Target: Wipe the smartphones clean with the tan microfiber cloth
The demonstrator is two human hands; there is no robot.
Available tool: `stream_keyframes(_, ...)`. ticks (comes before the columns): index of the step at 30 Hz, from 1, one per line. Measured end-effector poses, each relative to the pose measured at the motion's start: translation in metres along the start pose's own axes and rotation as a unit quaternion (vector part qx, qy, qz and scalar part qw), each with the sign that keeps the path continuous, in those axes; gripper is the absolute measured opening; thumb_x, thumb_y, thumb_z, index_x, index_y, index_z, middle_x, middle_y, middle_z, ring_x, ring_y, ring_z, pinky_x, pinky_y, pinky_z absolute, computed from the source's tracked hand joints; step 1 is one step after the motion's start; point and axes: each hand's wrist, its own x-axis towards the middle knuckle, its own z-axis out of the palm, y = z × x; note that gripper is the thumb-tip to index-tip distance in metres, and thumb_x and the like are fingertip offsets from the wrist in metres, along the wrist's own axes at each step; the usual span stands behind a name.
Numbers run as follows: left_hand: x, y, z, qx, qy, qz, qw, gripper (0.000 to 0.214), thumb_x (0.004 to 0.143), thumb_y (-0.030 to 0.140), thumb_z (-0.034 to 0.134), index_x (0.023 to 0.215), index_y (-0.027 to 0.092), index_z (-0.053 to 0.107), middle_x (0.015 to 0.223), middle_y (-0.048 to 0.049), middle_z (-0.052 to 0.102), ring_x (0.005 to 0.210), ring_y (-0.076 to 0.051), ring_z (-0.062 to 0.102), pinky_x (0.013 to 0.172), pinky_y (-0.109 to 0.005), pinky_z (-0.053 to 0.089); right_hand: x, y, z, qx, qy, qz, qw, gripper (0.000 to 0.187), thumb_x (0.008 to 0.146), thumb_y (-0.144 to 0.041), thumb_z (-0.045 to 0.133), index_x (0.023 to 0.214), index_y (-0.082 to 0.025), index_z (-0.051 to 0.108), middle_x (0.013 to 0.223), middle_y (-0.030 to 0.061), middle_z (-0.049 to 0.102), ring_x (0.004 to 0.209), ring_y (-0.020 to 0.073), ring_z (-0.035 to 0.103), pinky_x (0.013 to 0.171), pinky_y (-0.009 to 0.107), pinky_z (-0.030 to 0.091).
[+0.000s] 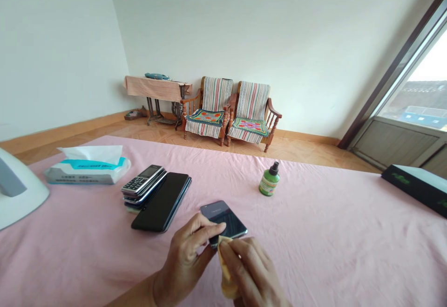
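Note:
My left hand [186, 255] grips the near end of a dark smartphone [223, 221], holding it tilted just above the pink tablecloth [331, 242]. My right hand [253, 272] is closed round a folded yellow cloth [225, 269], whose tip touches the phone's near edge. A small green spray bottle [269, 180] with a black nozzle stands upright beyond the phone, to its right.
A pile of phones lies at left: keypad phones [144, 182] beside a large black smartphone [163, 201]. A tissue pack [87, 166] sits further left, a white rounded object [17, 190] at the left edge, a dark box [417, 187] at far right. Two chairs [230, 113] stand by the back wall.

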Motion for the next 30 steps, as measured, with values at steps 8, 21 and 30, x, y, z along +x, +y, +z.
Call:
stream_keyframes(8,-0.001,-0.002,0.002,0.001,-0.006,-0.004,1.000,0.030,0.091,0.010,0.054,0.117,0.021,0.062,0.083,-0.0030,0.058,0.074,-0.014,0.060,0.064,-0.023,0.051,-0.002,0.009,-0.002,-0.015,0.022,-0.018,0.999,0.025,0.094,-0.009,0.039,0.103,-0.004,0.062,0.079,0.0128,0.066,0.066,0.0168,0.061,0.059,0.027,0.055)
stream_keyframes(21,0.000,-0.005,-0.001,-0.007,-0.011,-0.016,1.000,0.027,0.092,0.015,0.057,0.117,0.023,0.062,0.090,-0.0044,0.063,0.081,-0.016,0.064,0.070,-0.024,0.054,-0.021,0.022,-0.003,0.019,0.036,0.065,0.997,0.031,0.088,-0.004,0.043,0.114,-0.008,0.059,0.087,0.0117,0.061,0.075,0.0169,0.061,0.066,0.028,0.055)
stream_keyframes(30,0.005,-0.001,0.002,-0.079,-0.020,-0.061,0.995,0.021,0.095,0.026,0.057,0.114,0.022,0.064,0.095,-0.0064,0.066,0.087,-0.017,0.066,0.075,-0.026,0.055,-0.022,0.011,-0.010,0.003,0.045,0.059,0.997,0.027,0.092,-0.013,0.047,0.116,-0.014,0.061,0.086,0.0108,0.063,0.076,0.0172,0.063,0.063,0.025,0.055)
